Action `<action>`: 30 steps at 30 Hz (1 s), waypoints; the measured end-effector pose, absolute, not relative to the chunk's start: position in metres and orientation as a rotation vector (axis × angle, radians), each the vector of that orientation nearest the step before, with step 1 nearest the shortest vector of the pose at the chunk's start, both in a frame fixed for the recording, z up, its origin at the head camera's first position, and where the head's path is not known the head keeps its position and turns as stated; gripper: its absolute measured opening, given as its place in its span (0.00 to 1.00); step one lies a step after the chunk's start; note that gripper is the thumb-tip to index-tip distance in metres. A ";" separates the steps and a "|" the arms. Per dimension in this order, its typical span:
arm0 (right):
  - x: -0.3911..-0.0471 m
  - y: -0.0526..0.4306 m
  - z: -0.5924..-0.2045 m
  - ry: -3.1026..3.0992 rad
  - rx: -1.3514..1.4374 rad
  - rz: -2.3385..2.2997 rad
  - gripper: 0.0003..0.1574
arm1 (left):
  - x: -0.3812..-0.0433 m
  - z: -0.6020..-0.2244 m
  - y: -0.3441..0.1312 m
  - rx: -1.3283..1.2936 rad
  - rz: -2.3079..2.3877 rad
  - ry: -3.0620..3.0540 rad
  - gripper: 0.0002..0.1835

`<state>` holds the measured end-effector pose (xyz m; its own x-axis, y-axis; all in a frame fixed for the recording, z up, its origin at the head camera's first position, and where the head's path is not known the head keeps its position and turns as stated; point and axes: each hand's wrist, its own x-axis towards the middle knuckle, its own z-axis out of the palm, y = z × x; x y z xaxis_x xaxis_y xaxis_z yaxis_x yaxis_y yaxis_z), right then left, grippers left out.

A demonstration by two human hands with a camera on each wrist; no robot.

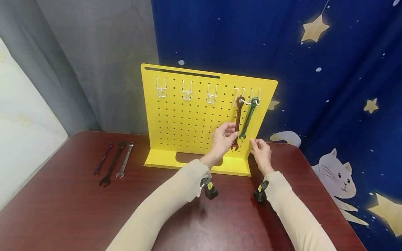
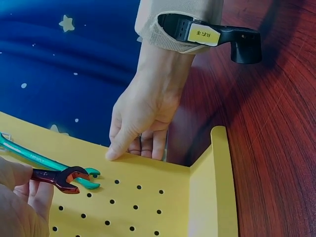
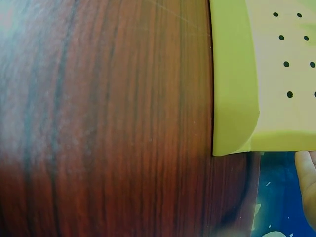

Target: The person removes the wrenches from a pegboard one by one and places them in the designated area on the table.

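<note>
My left hand (image 1: 222, 141) pinches the lower shaft of a red wrench (image 1: 238, 120), whose ring end is at a white hook (image 1: 243, 101) on the yellow pegboard (image 1: 185, 122). Just right of it a green wrench (image 1: 249, 119) hangs by its ring end from the rightmost hook. In the left wrist view the open jaw of the red wrench (image 2: 64, 178) overlaps that of the green wrench (image 2: 79, 181). With thumb and fingers my right hand (image 1: 261, 153) holds the board's right edge near its foot; in the right wrist view only part of this hand (image 3: 307, 182) shows.
On the table's left lie a purple wrench (image 1: 103, 159), a black wrench (image 1: 113, 164) and a silver wrench (image 1: 126, 160). White double hooks (image 1: 187, 91) stick out from the board's upper left and middle. A blue curtain (image 1: 220, 35) hangs behind the table (image 1: 72, 209).
</note>
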<state>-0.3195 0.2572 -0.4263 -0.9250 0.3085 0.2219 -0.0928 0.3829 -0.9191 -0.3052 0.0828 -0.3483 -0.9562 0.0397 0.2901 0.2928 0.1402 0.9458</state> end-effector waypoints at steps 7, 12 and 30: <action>-0.319 0.258 -0.428 -2.296 -0.195 1.539 0.26 | -0.300 -0.348 0.085 -0.368 -2.087 -2.155 0.13; -0.319 0.258 -0.429 -2.293 -0.193 1.534 0.25 | -0.296 -0.344 0.089 -0.379 -2.288 -2.068 0.12; -0.321 0.258 -0.427 -2.301 -0.192 1.540 0.25 | -0.294 -0.339 0.089 -0.396 -2.236 -2.123 0.11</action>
